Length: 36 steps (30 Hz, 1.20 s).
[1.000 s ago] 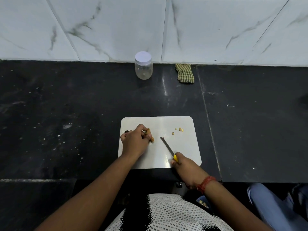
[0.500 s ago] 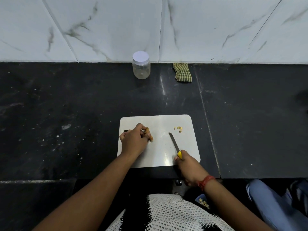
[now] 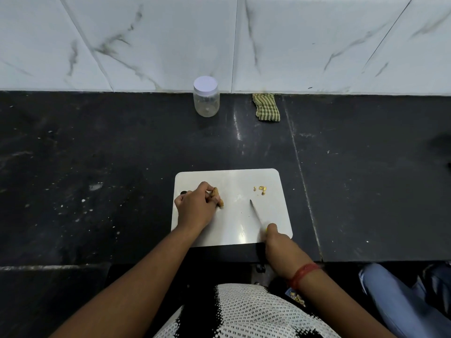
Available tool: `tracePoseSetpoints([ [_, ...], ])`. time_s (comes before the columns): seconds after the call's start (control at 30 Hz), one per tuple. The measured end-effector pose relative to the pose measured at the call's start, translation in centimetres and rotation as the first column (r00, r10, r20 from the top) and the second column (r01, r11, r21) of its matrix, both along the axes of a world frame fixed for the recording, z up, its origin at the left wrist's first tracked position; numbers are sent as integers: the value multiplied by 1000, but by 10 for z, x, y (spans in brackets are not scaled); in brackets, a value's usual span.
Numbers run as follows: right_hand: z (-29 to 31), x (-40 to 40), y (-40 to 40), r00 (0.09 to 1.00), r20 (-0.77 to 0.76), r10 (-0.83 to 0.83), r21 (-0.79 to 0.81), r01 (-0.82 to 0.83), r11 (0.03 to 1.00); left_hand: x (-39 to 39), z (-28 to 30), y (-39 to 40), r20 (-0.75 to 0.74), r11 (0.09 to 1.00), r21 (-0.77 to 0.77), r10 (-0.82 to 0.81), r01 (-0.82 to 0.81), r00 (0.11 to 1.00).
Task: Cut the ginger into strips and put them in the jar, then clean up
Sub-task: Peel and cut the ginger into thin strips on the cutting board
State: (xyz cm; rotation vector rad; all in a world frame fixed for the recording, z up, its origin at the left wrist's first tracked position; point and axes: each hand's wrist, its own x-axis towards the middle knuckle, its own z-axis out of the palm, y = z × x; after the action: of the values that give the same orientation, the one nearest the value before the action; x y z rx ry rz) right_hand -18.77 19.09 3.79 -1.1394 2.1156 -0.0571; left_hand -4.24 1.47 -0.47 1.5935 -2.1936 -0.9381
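Observation:
A white cutting board (image 3: 234,230) lies on the black counter in front of me. My left hand (image 3: 195,206) pinches a tan piece of ginger (image 3: 217,196) down on the board's left side. My right hand (image 3: 280,242) grips a knife (image 3: 256,214) by its yellow handle; the thin blade points up-left, its tip apart from the ginger. A few small ginger bits (image 3: 260,189) lie near the board's far right corner. The clear jar (image 3: 206,96) with a white lid stands closed at the back by the wall.
A folded green checked cloth (image 3: 266,107) lies at the wall, right of the jar. The black counter (image 3: 97,167) is speckled with light crumbs on the left. A marble-tiled wall rises behind. Someone's blue-clad leg (image 3: 400,301) shows at lower right.
My right hand has drawn the knife to the right, away from the ginger, over the last second. The left hand and the ginger have stayed in place.

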Motion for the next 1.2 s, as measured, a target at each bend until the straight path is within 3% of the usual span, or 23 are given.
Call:
tracePoseSetpoints([
  [0.1,3,6,-3,999,30,34,-20,-33,999,0,0,0,-12,1000,-6,-2,2,1000],
  [0.2,0,4,-9,997,59,-40,-71,44,997,1,-1,0,-18,1000,0,-5,5,1000],
  [0.6,-1,-18,-11,989,7,-147,-104,147,984,0,-3,-1,-10,1000,1,-13,13,1000],
  [0.97,2,-12,-19,995,5,-102,-131,102,986,0,2,3,14,998,-54,-42,43,999],
  [1.2,13,5,-36,988,148,-42,-174,68,982,4,-10,0,19,997,-59,-50,51,999],
])
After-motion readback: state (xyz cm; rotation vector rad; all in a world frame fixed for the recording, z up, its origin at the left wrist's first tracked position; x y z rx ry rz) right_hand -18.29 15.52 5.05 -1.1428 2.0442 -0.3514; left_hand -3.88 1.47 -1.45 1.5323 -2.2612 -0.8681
